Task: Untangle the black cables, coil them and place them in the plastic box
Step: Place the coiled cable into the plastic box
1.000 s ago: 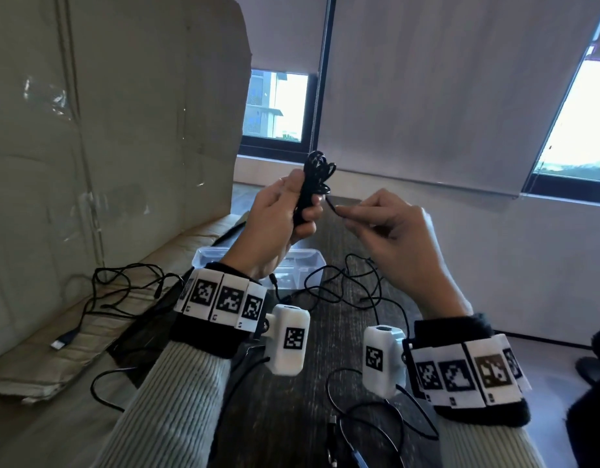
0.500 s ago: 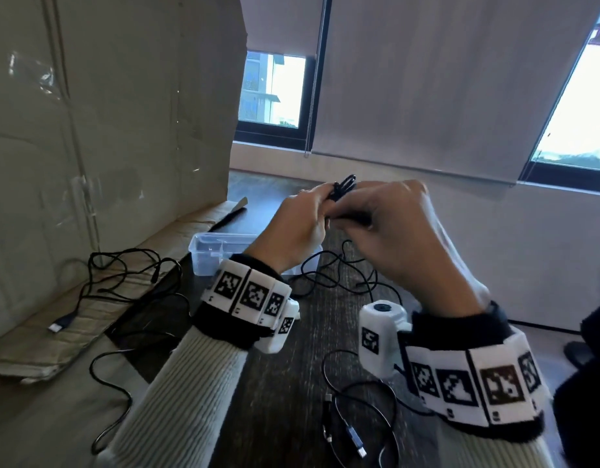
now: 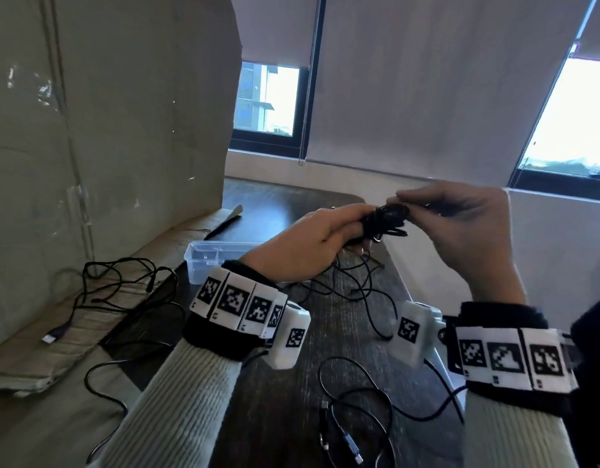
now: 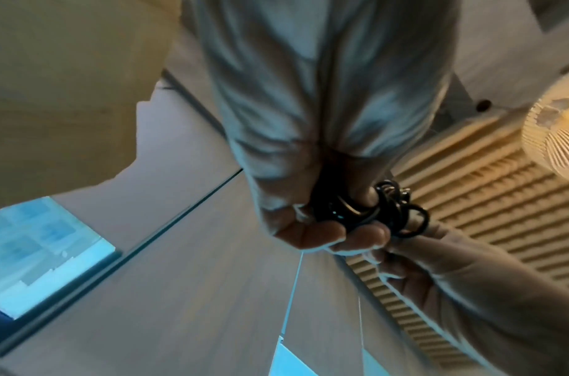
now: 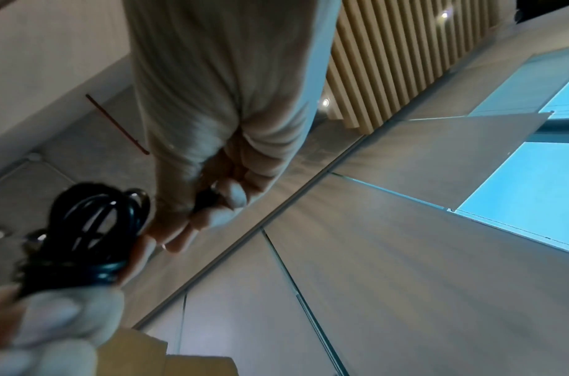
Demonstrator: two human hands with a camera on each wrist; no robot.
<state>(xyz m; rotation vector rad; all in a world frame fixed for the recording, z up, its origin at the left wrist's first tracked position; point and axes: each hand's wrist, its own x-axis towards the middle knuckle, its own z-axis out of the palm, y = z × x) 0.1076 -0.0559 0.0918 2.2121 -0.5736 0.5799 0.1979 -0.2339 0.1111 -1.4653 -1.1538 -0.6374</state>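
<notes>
My left hand (image 3: 345, 231) grips a coiled bundle of black cable (image 3: 384, 219) above the dark table, the bundle lying sideways. My right hand (image 3: 406, 202) pinches the cable's loose end right at the bundle's top. The left wrist view shows the coil (image 4: 389, 211) sticking out past my left hand's fingers (image 4: 328, 237). In the right wrist view my right hand's fingertips (image 5: 225, 201) pinch a short black cable end (image 5: 205, 197) beside the coil (image 5: 93, 223). The clear plastic box (image 3: 204, 256) stands on the table, behind my left wrist.
Loose black cables (image 3: 356, 285) lie tangled on the table (image 3: 291, 201) under my hands. Another cable (image 3: 356, 417) with a USB plug lies near the front edge. More cable (image 3: 116, 282) sprawls over the flattened cardboard (image 3: 32, 359) at the left, below an upright cardboard sheet (image 3: 106, 130).
My left hand has tipped the coil from upright to sideways and lowered it. My right hand closed in on the bundle and now pinches at its end.
</notes>
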